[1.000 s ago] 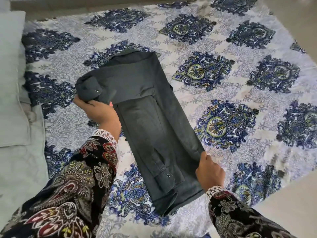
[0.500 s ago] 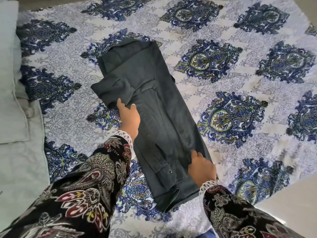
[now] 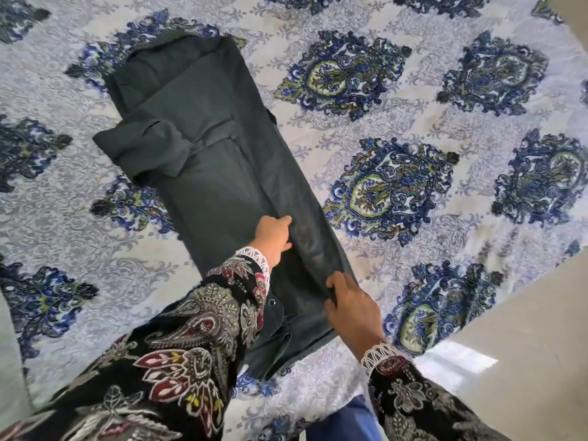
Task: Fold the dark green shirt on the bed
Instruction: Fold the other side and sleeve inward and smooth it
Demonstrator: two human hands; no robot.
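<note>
A: Fingers [image 3: 334, 283] of the right hand [image 3: 353, 308]: status?

B: Curled. They pinch the right-side edge of the dark green shirt [image 3: 203, 148] near its lower end; cloth bunches under the fingertips.

A: Left hand [image 3: 273, 238]?

B: Fingers held together and roughly straight, resting on the shirt's upper layer just left of a lengthwise crease. Whether they grip cloth cannot be determined; the underside is hidden.

A: Locate items, largest first.

B: Bed cover [image 3: 397, 128]: pale, with blue medallion print, fills most of the view. Dark green shirt: lies on the cover as a long, narrow folded strip running from upper left toward the lower centre. Its far end is well apart from both hands. A bunched sleeve [image 3: 143, 148] projects from the strip's left side, beyond the left hand. The near end lies between the two patterned sleeves of the person. A small snap button [image 3: 272, 302] shows beside the left cuff.
</note>
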